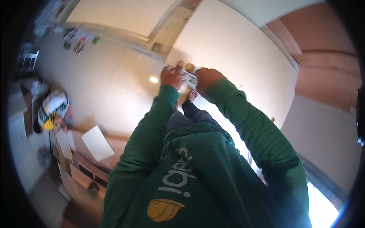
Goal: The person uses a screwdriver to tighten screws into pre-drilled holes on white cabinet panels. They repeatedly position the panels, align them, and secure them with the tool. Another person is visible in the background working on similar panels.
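Observation:
Both my arms, in green sleeves, reach forward to a small round gold-coloured piece (189, 68) at the near edge of a large pale panel (224, 49). My left hand (173, 77) is just left of it, fingers bent and one digit raised. Closed, my right hand (208, 79) sits against its right side. Between the two hands is a small whitish-grey piece (193, 81), partly covered by the fingers. What each hand grips is too small and hidden to name.
Below my hands a bare foot (192, 95) shows on the floor. Another person (53, 110) crouches at the far left, near boards and a white sheet (97, 143). Small scattered items (80, 45) lie at the upper left. A second gold-coloured piece (273, 119) is at the panel's right edge.

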{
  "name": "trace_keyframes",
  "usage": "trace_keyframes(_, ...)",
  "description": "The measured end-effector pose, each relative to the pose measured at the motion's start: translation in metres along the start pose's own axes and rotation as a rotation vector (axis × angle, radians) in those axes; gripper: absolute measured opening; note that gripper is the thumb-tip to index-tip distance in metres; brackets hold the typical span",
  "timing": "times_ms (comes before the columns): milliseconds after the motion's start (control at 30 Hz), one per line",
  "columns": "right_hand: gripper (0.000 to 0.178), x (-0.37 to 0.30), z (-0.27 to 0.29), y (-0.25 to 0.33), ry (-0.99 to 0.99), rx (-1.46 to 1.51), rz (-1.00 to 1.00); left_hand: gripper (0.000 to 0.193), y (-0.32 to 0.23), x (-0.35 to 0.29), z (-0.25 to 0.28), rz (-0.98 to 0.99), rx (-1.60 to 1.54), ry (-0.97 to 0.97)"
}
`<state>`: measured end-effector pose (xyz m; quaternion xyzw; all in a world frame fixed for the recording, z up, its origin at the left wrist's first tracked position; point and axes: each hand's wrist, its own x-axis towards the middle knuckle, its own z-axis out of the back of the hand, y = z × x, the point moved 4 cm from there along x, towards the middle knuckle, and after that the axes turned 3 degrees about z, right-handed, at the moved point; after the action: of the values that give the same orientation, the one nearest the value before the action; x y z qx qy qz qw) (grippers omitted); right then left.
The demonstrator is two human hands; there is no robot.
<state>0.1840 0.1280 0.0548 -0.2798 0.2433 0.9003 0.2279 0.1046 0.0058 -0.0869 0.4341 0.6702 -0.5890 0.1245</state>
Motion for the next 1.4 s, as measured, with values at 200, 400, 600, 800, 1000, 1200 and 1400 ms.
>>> trace_keyframes(200, 0.035, -0.066, -0.027, -0.002, -0.222, 0.366, 0.089, 0.106, 0.024, -0.005, 0.010, 0.143, 0.132, 0.133)
trace_keyframes(400, 0.029, -0.179, -0.108, -0.121, -0.136, 0.312, -0.528, 0.080, 0.086, -0.054, -0.015, 0.500, 0.411, 0.457)
trace_keyframes(600, 0.025, -0.307, -0.146, -0.205, -0.529, 0.411, -0.805, 0.038, 0.125, -0.073, -0.072, 0.451, 0.763, 0.737)
trace_keyframes(800, 0.030, -0.334, -0.111, -0.266, -0.831, 0.692, -0.687, 0.077, 0.128, -0.136, -0.201, 0.448, 0.697, 0.717)
trace_keyframes(1000, 0.036, -0.316, -0.089, -0.307, -0.549, 1.175, -0.598, 0.085, 0.155, -0.156, -0.256, 0.529, 0.758, 0.628)
trace_keyframes(1200, 0.039, -0.287, -0.115, -0.346, -0.350, 1.382, -0.481, 0.083, 0.132, -0.202, -0.325, -1.060, 1.411, 0.848)
trace_keyframes(1400, 0.037, -0.277, -0.092, -0.353, -0.224, 1.144, -0.440, 0.115, 0.150, -0.144, -0.371, -1.332, 1.729, 0.798)
